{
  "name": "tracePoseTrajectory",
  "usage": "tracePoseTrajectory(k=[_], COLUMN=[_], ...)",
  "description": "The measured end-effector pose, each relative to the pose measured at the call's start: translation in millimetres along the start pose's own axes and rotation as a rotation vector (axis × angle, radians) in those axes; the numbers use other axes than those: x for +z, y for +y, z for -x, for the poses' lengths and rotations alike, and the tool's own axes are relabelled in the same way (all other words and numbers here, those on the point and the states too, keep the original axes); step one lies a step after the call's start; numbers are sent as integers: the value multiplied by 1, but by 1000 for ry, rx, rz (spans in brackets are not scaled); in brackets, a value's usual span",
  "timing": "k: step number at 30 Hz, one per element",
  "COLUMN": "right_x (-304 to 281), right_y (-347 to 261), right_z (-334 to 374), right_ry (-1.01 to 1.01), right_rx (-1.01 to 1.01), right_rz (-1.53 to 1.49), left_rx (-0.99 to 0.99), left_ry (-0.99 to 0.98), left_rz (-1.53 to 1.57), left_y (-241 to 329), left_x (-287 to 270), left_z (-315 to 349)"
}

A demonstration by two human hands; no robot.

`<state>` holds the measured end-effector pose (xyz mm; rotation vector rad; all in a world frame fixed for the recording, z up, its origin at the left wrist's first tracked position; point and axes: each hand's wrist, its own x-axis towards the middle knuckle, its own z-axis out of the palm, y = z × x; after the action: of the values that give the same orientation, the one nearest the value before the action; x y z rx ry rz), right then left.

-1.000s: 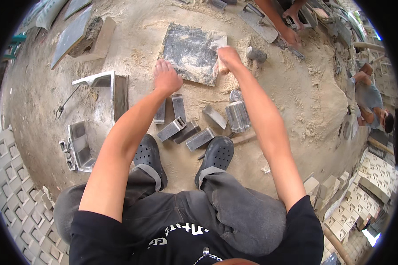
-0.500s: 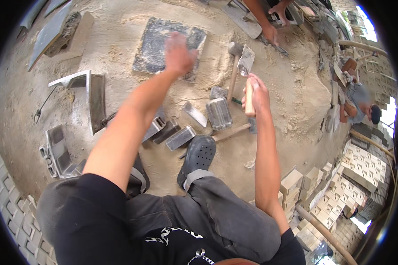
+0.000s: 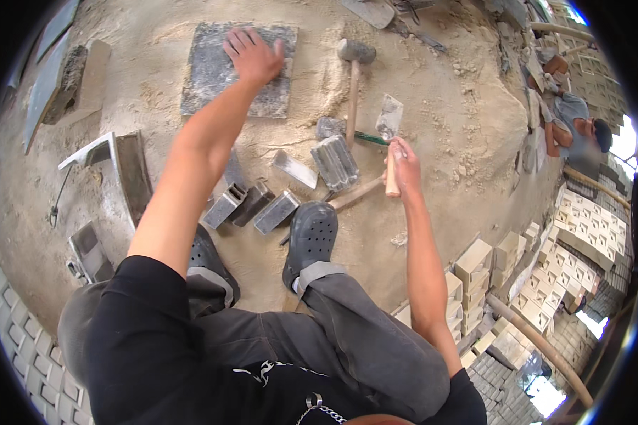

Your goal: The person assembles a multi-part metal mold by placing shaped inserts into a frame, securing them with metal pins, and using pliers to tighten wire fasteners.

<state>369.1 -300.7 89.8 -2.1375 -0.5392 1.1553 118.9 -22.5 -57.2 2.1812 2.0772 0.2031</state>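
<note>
My left hand lies with fingers spread on a square dark slab, which is smeared with pale dust and rests on the sandy ground. My right hand is wrapped round the wooden handle of a small trowel; its flat blade, caked with pale material, points away from me. Left of the trowel, a mallet with a dark head and wooden handle lies on the ground. Below its handle sit a ridged grey block and a rounded grey lump.
Near my shoes lie several rectangular metal pieces and a pale flat bar. An angled metal frame stands at left. Stacked pale blocks rise at right. Another person sits at far right.
My left hand has shifted on the slab and its fingers now show clearly. The view has moved, so the ground things sit further left. The other person's hands at the top are out of view.
</note>
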Motion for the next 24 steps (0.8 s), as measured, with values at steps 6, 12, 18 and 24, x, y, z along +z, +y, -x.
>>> tracePoseTrajectory(k=[6,12,18,24], right_x=[12,-33,-43,31], right_y=[2,34,32,-73], right_z=[-54,-135,-147,-94], right_ry=[12,106,58,20], right_rx=[-222,-350,-355,-845], right_rz=[207,632,985,1105], left_rx=[746,989,786,9], left_ry=[-202,-224,-209,-32], left_rz=[436,90,-276,-378], left_y=[7,-68,-286,-443], left_x=[-11,-122,-305,-411], left_z=[91,50,60,168])
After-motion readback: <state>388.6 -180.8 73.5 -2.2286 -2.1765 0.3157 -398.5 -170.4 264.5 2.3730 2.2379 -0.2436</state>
